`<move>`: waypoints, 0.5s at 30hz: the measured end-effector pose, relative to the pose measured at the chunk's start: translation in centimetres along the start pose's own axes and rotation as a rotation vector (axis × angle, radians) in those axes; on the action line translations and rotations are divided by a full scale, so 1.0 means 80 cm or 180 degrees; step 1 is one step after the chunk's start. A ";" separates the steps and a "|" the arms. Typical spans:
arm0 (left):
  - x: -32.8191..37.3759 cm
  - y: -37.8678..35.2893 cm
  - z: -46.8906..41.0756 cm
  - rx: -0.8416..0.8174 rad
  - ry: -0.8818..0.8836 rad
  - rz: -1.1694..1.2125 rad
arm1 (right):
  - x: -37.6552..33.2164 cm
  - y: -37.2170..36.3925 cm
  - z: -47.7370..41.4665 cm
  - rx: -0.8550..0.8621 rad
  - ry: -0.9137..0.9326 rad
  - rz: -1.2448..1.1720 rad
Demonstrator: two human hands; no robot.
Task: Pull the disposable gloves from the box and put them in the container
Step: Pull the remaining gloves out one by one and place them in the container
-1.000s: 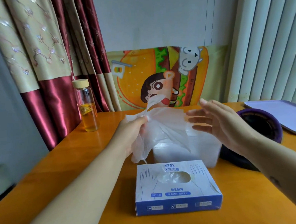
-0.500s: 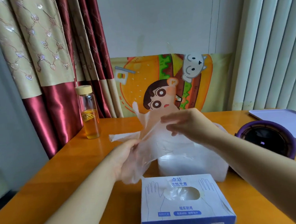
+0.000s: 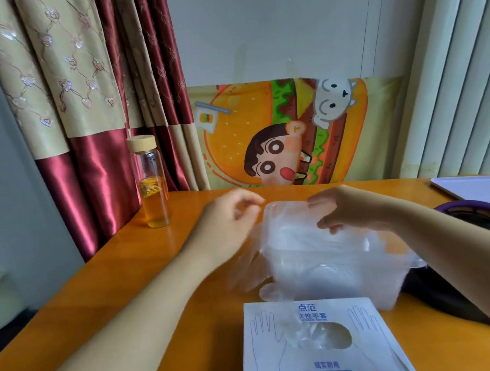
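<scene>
At the far left of the orange wooden tabletop (image 3: 123,278) we see a tall glass bottle with a pale wooden lid (image 3: 152,185), standing upright and partly filled with amber liquid. Next comes our left hand (image 3: 226,223), its fingers curled beside the upper left corner of a translucent disposable plastic glove (image 3: 307,239). The blur there keeps us from telling whether they pinch the film. The glove hangs spread between both hands, draped over the front of the clear rectangular plastic container (image 3: 371,292). Just in front of that container, at the bottom edge, lies the white-and-blue cardboard glove box (image 3: 320,361), with crumpled film showing in its oval opening. Our right hand (image 3: 348,210) pinches the glove's top edge between thumb and fingers. Further right, a round purple-rimmed object (image 3: 474,208) sits behind the right forearm, and a flat lavender tray (image 3: 479,188) lies at the edge.
</scene>
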State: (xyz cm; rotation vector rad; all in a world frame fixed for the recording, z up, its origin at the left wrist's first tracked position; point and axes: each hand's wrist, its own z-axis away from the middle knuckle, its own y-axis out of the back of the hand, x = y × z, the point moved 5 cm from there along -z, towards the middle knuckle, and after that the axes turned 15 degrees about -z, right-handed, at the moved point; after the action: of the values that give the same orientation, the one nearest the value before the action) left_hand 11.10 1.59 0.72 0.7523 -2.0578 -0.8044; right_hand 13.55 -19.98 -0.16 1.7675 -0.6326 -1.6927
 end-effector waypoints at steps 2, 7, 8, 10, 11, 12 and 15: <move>0.043 -0.033 -0.021 -0.0495 -0.0461 -0.0500 | 0.017 0.010 0.004 0.0061 -0.0094 0.0397; 0.080 -0.127 -0.052 -0.2643 -0.0628 -0.2229 | 0.054 0.008 0.001 0.0030 -0.0464 0.1883; 0.086 -0.140 -0.056 -0.2923 -0.0679 -0.2436 | 0.061 0.010 -0.001 0.0029 -0.0465 0.2110; 0.087 -0.156 -0.059 -0.3237 -0.0729 -0.2677 | 0.067 0.012 0.003 -0.0007 -0.0411 0.2202; 0.088 -0.162 -0.060 -0.3326 -0.0756 -0.2732 | 0.071 0.014 0.008 -0.0036 -0.0392 0.2265; 0.087 -0.166 -0.060 -0.3408 -0.0780 -0.2771 | 0.071 0.014 0.012 -0.0048 -0.0359 0.2386; 0.081 -0.176 -0.064 -0.3484 -0.0727 -0.2843 | 0.050 0.015 0.018 0.0451 0.0180 0.2599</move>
State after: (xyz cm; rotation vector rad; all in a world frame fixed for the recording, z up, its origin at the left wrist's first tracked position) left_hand 15.25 -13.37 -4.32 0.8946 -1.0249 -2.3044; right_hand 12.51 -23.78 -2.12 1.3446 -1.2588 -1.0431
